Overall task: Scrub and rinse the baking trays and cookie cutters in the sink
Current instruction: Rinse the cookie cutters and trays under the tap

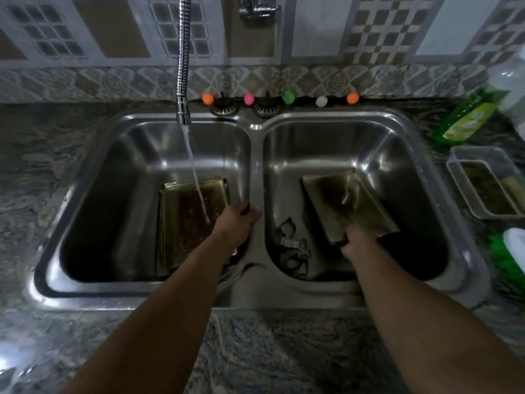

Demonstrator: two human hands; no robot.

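Starting at the fingers: the right hand has its fingers curled round the near edge of a dull, scorched rectangular metal baking tray, holding it tilted up in the right basin of the stainless steel double sink. The left hand sits at the divider between the basins, over the near right corner of a second tray. Its fingers look bent over something dark, but I can't tell if they're actually gripping it or just resting there.

That second one is a greasy rectangular baking tray with brown baked-on crud, lying in the left basin right under the water running from the flexible chrome tap. A few metal cookie cutters are piled in the right basin just beside the tilted tray.

Progress-wise I'd say it's early. Both trays look dirty, there are no suds anywhere, and the cutters look untouched. The green bottle of dish soap is off on the counter at right, well apart from both hands.
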